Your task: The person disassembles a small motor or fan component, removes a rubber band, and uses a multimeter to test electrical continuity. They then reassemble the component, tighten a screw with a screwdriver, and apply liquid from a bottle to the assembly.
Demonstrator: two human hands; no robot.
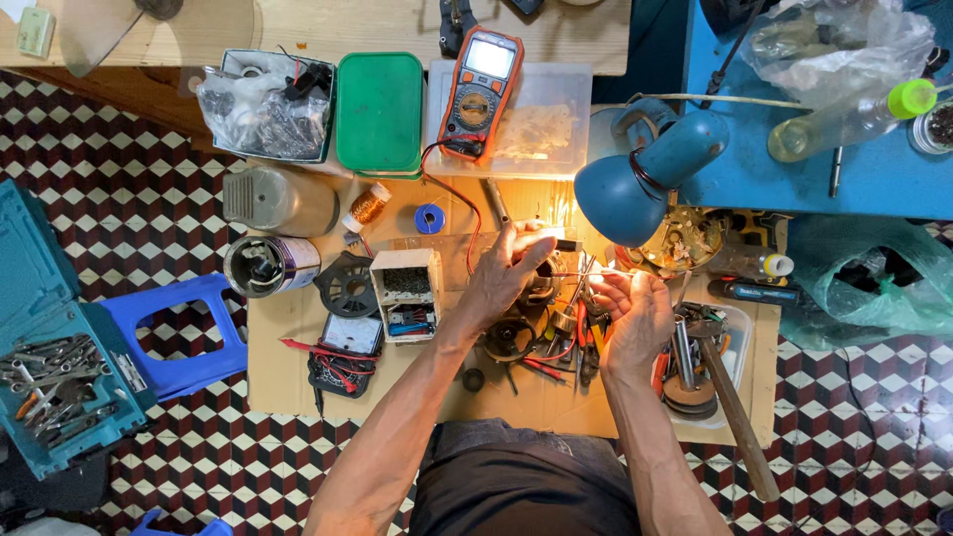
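My left hand (506, 273) is raised over the low work board (288, 377), fingers pinched on one end of a thin wire or rod (586, 274) under the lamp's light. My right hand (635, 310) pinches the other end of the same thin piece, palm turned up. Below the hands lie a round metal motor part (511, 337), pliers (591, 342) and red leads. What exactly the thin piece is stays too small to tell.
A blue desk lamp (645, 169) shines from the upper right. An orange multimeter (481, 89) rests on a clear plastic box, beside a green lid (379, 111). A hammer (730, 397) lies at right, a blue stool (169, 337) and an open teal tool case (55, 367) at left.
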